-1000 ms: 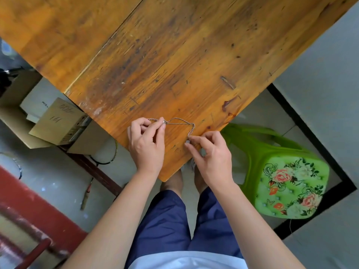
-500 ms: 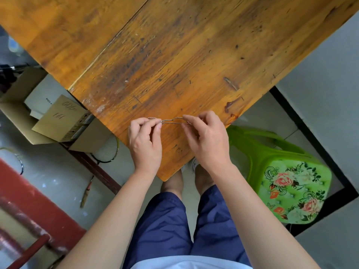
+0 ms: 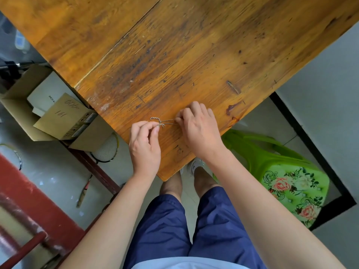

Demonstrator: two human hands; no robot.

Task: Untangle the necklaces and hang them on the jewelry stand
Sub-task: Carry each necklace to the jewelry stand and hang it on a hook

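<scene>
While no jewelry stand shows anywhere in the view, the step in hand is judged to be the untangling, not the hanging. Work is at the near corner of the worn wooden table (image 3: 194,55), with both hands over it. The right hand (image 3: 198,131) has its fingers curled down and pinches one end of the short visible run of chain. The left hand (image 3: 144,146) pinches the other end between thumb and forefinger, at what appears to be the clasp. The silver necklace (image 3: 167,121) spans the small gap between the hands, close to the tabletop; whether it touches the wood cannot be told. A short arc of larger links (image 3: 155,118), probably the extender, lies free beside the left fingertips. Any second necklace inside the right hand is hidden.

Next move, as judged: ease the strands apart with a light pull, since fine chain can tighten under force, then locate the stand.

Surroundings: a green floral plastic stool (image 3: 291,177) stands right of the corner, an open cardboard box (image 3: 58,121) sits left and lower, and a badminton racket (image 3: 105,151) lies partly under the box. None obstructs the hands. The table edge is near, so a dropped chain could fall to the floor.
</scene>
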